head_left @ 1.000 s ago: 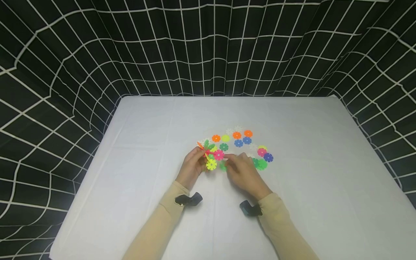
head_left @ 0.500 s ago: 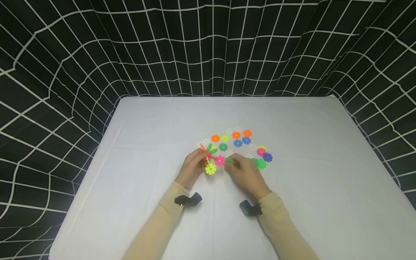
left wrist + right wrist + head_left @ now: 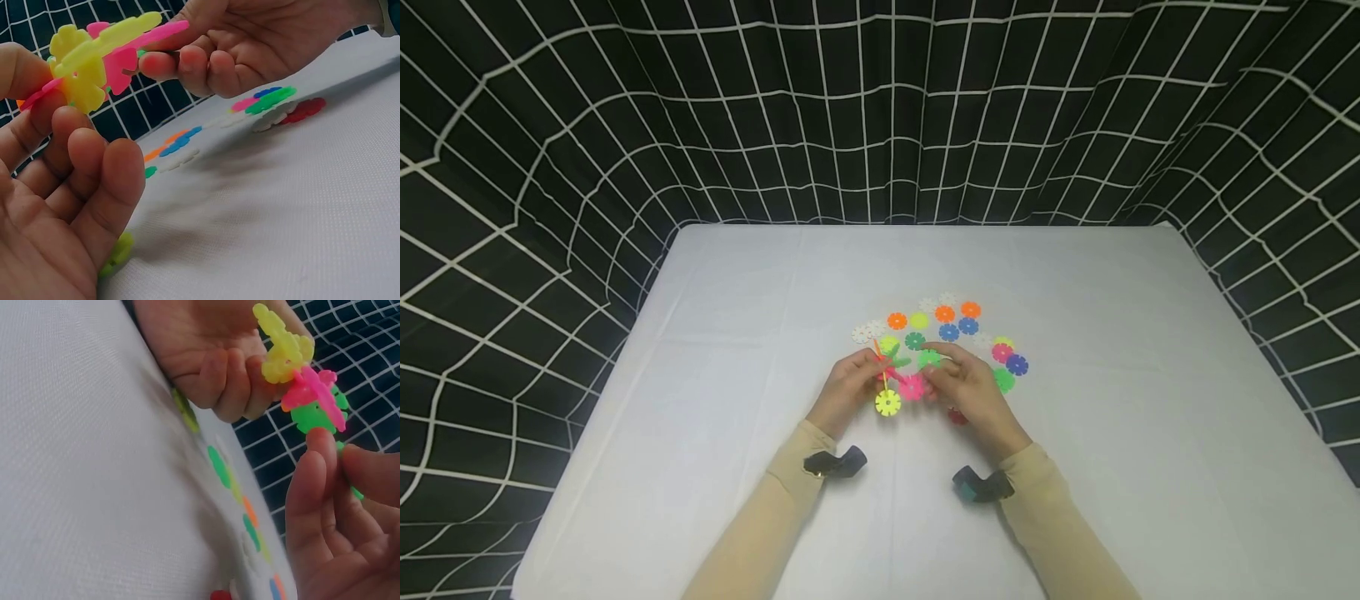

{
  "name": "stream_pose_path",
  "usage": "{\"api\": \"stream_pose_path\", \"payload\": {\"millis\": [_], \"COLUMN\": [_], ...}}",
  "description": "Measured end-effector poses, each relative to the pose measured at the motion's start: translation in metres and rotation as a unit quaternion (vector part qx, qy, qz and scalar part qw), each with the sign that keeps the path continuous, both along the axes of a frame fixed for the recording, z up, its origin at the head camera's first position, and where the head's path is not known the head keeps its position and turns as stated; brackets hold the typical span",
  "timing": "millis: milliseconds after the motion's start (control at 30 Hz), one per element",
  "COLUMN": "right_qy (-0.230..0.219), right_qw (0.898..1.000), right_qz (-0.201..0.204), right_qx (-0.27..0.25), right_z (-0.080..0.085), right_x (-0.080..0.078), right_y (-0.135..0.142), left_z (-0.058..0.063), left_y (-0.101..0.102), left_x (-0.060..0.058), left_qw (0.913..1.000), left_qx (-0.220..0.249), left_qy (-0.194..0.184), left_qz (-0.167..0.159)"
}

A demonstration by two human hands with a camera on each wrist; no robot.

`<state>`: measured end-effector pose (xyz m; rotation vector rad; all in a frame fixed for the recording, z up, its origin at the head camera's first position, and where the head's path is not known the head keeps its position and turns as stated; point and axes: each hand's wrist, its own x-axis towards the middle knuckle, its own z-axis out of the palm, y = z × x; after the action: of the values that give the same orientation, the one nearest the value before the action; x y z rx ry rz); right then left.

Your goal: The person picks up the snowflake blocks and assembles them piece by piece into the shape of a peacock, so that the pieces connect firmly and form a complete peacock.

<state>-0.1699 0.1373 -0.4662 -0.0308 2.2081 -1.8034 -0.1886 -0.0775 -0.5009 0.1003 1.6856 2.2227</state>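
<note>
My left hand has its grip on a joined cluster of yellow, pink, green and orange notched plastic discs, raised above the white-covered table. My right hand pinches a bright green notched plastic disc just beside the cluster; I cannot tell whether they touch. A dark red plastic disc lies on the table, partly hidden behind my right hand.

Joined discs are held above the bench by left fingers; just to their right, a single disc is pinched by right fingers. Loose discs are spread behind and to the right, before a curtain.
</note>
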Motion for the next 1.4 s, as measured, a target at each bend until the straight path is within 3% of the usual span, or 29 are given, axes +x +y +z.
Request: {"api": "stream_pose_path", "payload": {"millis": [567,867,1033,1133,1233,1333,1400], "right_qy": [0.012,0.018,0.037,0.047,0.063,0.071,0.073], "right_qw": [1.000,0.999,0.998,0.998,0.993,0.971,0.954], "right_qz": [0.013,0.022,0.038,0.022,-0.012,-0.010,0.023], "right_qx": [0.013,0.038,0.041,0.036,0.095,0.227,0.289], "right_z": [-0.001,-0.003,-0.003,-0.006,-0.008,-0.007,-0.005], "right_x": [0.005,0.006,0.003,-0.001,-0.006,-0.007,-0.007], "right_y": [-0.005,-0.009,-0.006,0.000,0.009,0.019,0.026], "left_z": [0.001,0.000,0.001,0.002,0.002,0.002,0.002], "left_y": [-0.001,-0.003,-0.002,-0.001,-0.001,-0.002,-0.002], "left_x": [0.003,0.004,0.002,0.000,-0.001,-0.001,-0.001], "left_qw": [0.9992,0.9968,0.9974,0.9990,0.9998,1.0000,1.0000], "left_qx": [-0.033,-0.056,-0.056,-0.035,-0.012,-0.002,0.001], "left_qy": [0.018,0.047,0.042,0.028,0.013,0.005,0.004], "left_qz": [-0.012,-0.032,-0.016,-0.009,-0.007,-0.005,-0.005]}}
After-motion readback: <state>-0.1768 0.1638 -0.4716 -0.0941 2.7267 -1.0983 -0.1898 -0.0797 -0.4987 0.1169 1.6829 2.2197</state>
